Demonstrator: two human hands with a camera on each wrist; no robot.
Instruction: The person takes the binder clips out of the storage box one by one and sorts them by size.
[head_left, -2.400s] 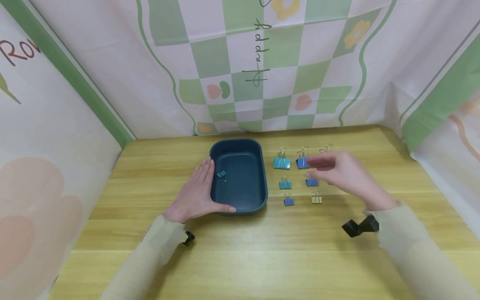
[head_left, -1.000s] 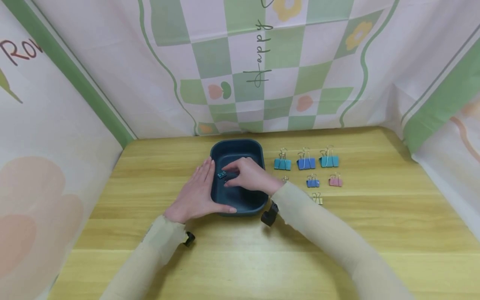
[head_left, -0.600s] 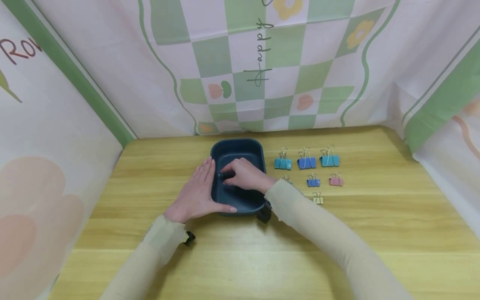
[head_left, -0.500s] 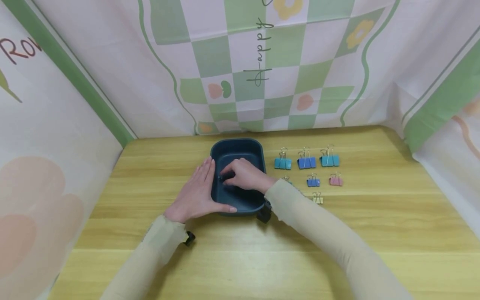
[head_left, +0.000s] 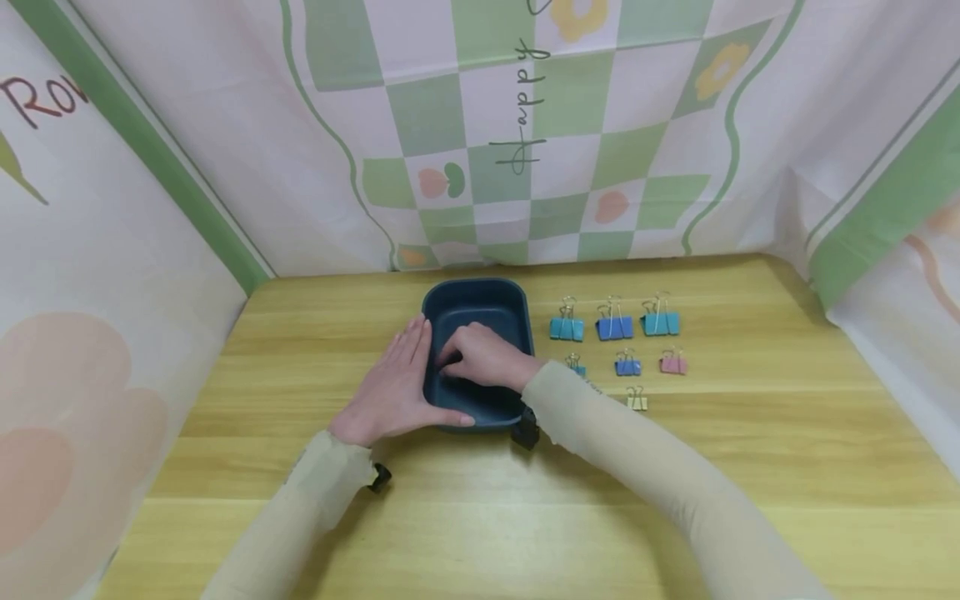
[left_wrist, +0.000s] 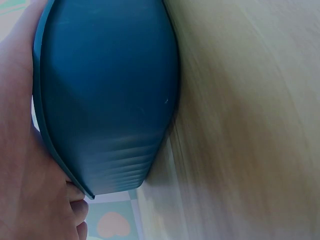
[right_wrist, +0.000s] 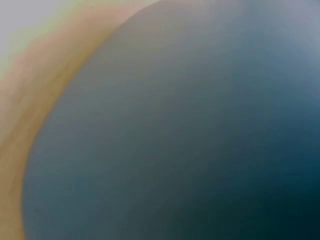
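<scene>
A dark blue rectangular box (head_left: 480,292) stands on the table, its wall also filling much of the left wrist view. My left hand (head_left: 393,387) rests against its left side, fingers straight along the rim and thumb over the near edge. Inside the box, my right hand (head_left: 483,354) has its thumb and fingers pinched together low near the left wall. The small teal binder clip that lay there is hidden behind these fingers. The right wrist view is blurred, mostly a blue surface.
Binder clips stand in rows right of the box: a teal one (head_left: 567,328), a blue one (head_left: 615,327) and another teal one (head_left: 661,323) at the back. Nearer are a small blue clip (head_left: 627,367), a pink clip (head_left: 673,365) and a yellow clip (head_left: 637,402). My right sleeve (head_left: 570,408) partly covers these rows.
My right hand has moved left from above the binder clips into the box, and its fingers have come together on the small teal binder clip. The left hand stays on the box.
</scene>
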